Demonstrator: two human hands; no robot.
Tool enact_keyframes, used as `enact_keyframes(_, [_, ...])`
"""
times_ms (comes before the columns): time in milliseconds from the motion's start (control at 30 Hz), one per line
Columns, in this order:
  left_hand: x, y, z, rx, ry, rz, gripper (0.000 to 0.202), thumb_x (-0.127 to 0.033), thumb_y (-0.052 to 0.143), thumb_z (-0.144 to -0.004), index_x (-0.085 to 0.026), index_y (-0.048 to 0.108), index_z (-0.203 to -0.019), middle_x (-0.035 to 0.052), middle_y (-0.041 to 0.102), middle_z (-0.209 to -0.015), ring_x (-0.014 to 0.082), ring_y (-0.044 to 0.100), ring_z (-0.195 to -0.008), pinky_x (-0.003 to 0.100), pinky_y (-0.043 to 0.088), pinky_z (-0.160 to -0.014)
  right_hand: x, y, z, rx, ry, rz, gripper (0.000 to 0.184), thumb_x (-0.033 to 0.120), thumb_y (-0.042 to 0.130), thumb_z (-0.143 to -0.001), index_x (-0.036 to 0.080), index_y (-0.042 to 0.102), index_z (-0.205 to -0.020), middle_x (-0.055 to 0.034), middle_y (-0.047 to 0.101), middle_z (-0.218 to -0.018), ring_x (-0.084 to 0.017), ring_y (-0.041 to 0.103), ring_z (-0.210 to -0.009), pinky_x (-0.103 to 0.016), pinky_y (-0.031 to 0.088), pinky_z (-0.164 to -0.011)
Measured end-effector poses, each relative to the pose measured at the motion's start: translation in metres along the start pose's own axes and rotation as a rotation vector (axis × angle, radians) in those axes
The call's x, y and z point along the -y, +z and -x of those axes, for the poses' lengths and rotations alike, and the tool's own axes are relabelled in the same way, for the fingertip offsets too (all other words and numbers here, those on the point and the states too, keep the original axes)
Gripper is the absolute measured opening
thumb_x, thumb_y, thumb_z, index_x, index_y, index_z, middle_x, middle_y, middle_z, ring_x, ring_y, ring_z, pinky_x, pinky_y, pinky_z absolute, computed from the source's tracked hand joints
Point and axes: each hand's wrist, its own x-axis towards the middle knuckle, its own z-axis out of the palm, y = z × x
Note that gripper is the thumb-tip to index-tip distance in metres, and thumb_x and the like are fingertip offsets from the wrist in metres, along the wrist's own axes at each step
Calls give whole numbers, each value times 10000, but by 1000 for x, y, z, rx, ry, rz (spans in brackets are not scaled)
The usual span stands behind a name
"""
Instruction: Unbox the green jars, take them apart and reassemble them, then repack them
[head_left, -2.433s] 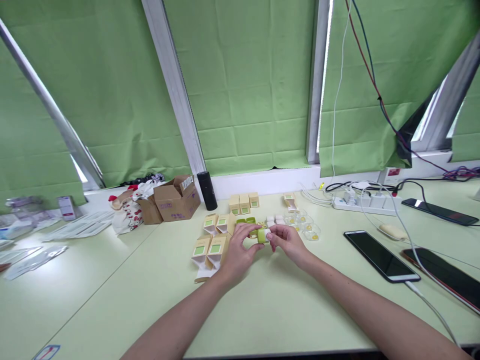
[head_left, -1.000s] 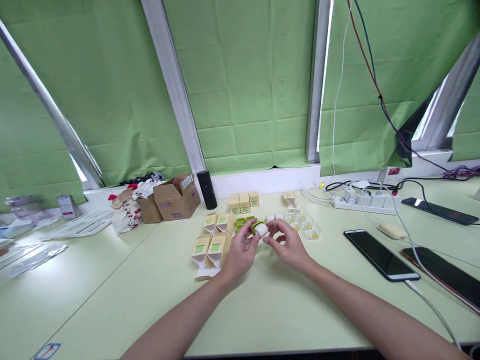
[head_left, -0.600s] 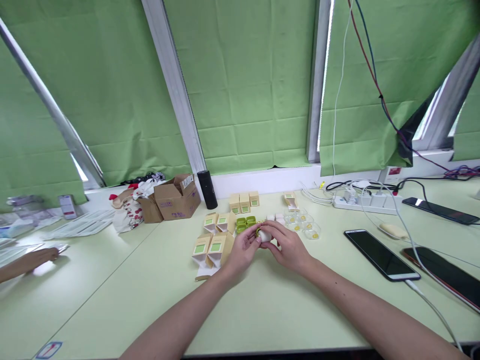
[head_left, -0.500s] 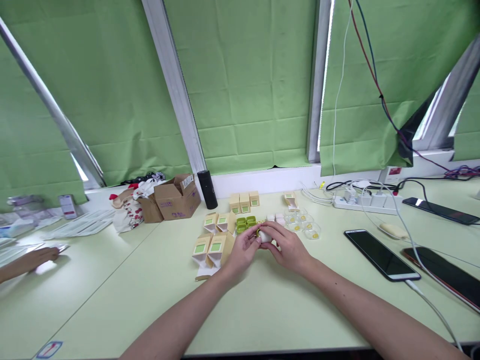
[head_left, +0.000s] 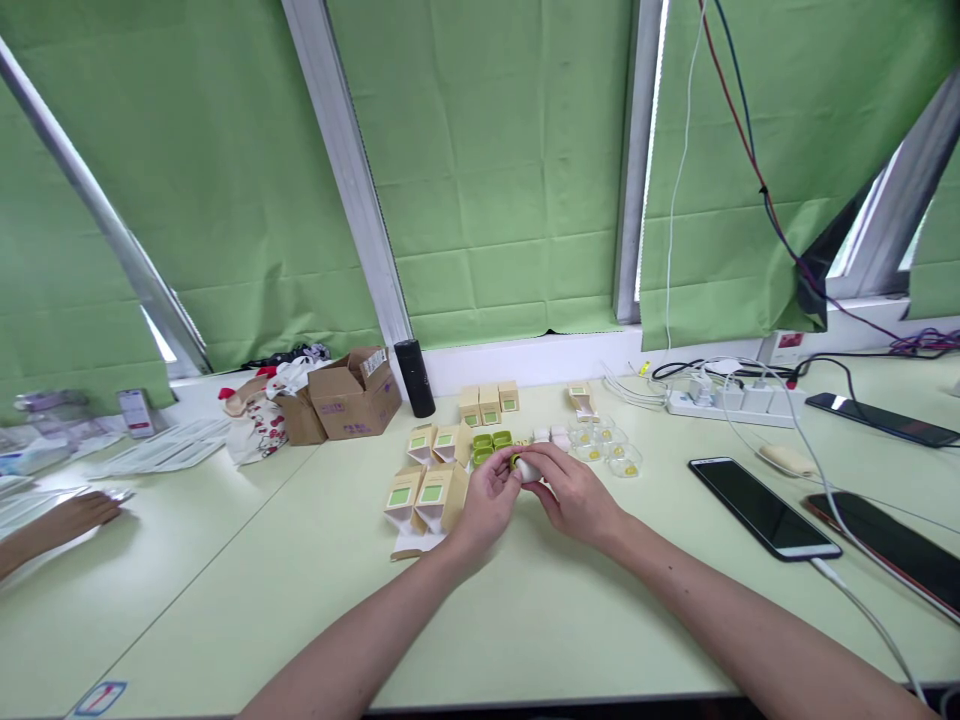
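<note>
Above the middle of the table, my left hand (head_left: 485, 502) and my right hand (head_left: 576, 492) meet around a small rounded white piece with a green end (head_left: 529, 473). Fingers of both hands pinch it, hiding part of it. Left of my hands stand small cream boxes with green windows (head_left: 440, 492), their flaps open. Just behind my fingers are square green pieces (head_left: 484, 449) and small whitish pieces (head_left: 551, 437). Clear round cups with yellow centres (head_left: 622, 461) lie to the right of them.
Closed cream boxes (head_left: 489, 405) and a black cylinder (head_left: 414, 380) stand at the back, beside a cardboard carton (head_left: 355, 400). Phones (head_left: 765, 508), cables and a white power strip (head_left: 739, 405) lie right. Another person's hand (head_left: 82, 515) rests over papers at far left.
My hands stay in nearly the same spot, with the white piece turned slightly between the fingers. At far left, the other person's hand has shifted slightly.
</note>
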Motion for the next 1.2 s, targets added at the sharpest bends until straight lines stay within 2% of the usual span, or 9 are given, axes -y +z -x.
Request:
enact_keyframes(233, [-3, 4, 2, -29, 15, -2, 357, -308, 748, -869, -149, 689, -1183, 150, 747, -1210, 272, 706, -1158, 412, 568, -1029, 4, -2, -4, -39, -45, 44, 345, 123, 485, -1021, 195, 540, -1353, -165, 684, -1212, -274, 720, -1033, -393, 662, -742])
enact_keyframes(467, [0, -1, 3, 54, 15, 13, 427, -404, 716, -922, -158, 684, -1270, 161, 718, -1301, 288, 680, -1226, 419, 552, -1064, 0, -1, 0, -42, -42, 56, 387, 135, 520, -1016, 200, 527, -1397, -169, 678, -1258, -277, 715, -1091, -416, 667, -823])
enact_keyframes(633, [2, 0, 5, 86, 3, 49, 583, -455, 795, -869, -158, 644, -1348, 186, 667, -1395, 321, 630, -1316, 443, 521, -1115, -5, 3, 6, -46, -46, 82, 462, 96, 503, -995, 189, 488, -1447, -189, 661, -1314, -298, 682, -1200, -455, 659, -906])
enact_keyframes(833, [1, 4, 5, 79, -35, 56, 545, -458, 785, -882, -154, 656, -1317, 180, 687, -1352, 297, 646, -1283, 429, 520, -1108, -3, 5, 6, -62, -38, 82, 402, 80, 497, -975, 202, 559, -1353, -168, 679, -1269, -274, 708, -1133, -420, 672, -857])
enact_keyframes(1200, [2, 3, 6, 83, -39, 47, 533, -437, 780, -893, -159, 658, -1331, 167, 689, -1353, 281, 664, -1245, 401, 542, -1070, 0, 4, 4, -53, -12, 84, 375, 75, 508, -959, 210, 589, -1299, -164, 690, -1226, -267, 724, -1050, -396, 665, -781])
